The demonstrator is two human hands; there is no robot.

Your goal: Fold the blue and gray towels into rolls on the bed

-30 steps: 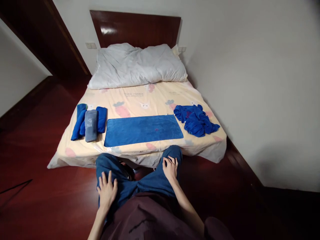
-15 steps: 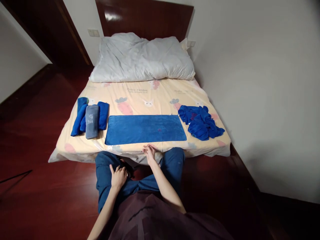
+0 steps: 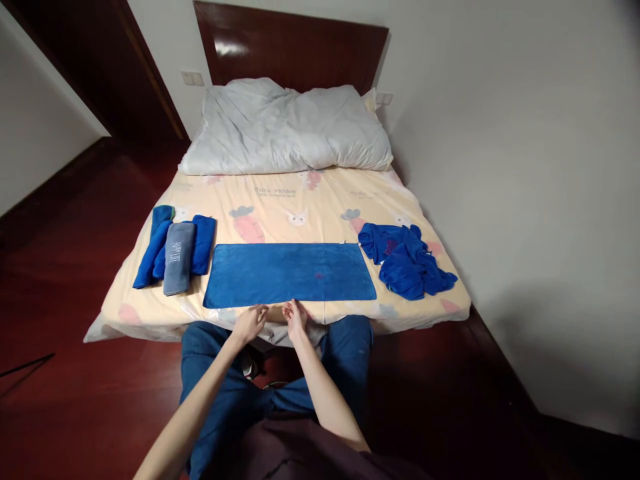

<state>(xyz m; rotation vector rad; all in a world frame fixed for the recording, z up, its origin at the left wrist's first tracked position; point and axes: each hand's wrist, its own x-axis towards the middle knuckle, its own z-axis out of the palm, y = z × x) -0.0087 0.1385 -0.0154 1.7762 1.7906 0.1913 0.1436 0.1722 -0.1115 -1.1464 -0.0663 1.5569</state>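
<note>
A blue towel [image 3: 290,273] lies spread flat on the bed, its long side facing me. My left hand [image 3: 250,324] is just below the towel's near edge, left of the middle, with loosely bent fingers and nothing visible in them. Close beside it, my right hand [image 3: 296,320] is at the same edge, palm turned inward, fingers partly curled and apart. Its fingertips reach the towel's edge; whether they touch it I cannot tell. Left of the towel lie several rolled or folded blue towels [image 3: 204,243] and a grey-blue folded towel [image 3: 179,260] with white lettering.
To the right is a crumpled heap of blue cloth [image 3: 413,263]. A patterned bedsheet [image 3: 295,200] covers the bed. A bulky white quilt [image 3: 290,130] lies at the head, before a dark wooden headboard [image 3: 300,50]. My knees are against the bed's near side.
My left hand has moved from my thigh, forward and right, up to the towel's near edge. My right hand has moved slightly closer to that edge. The view has tilted a little.
</note>
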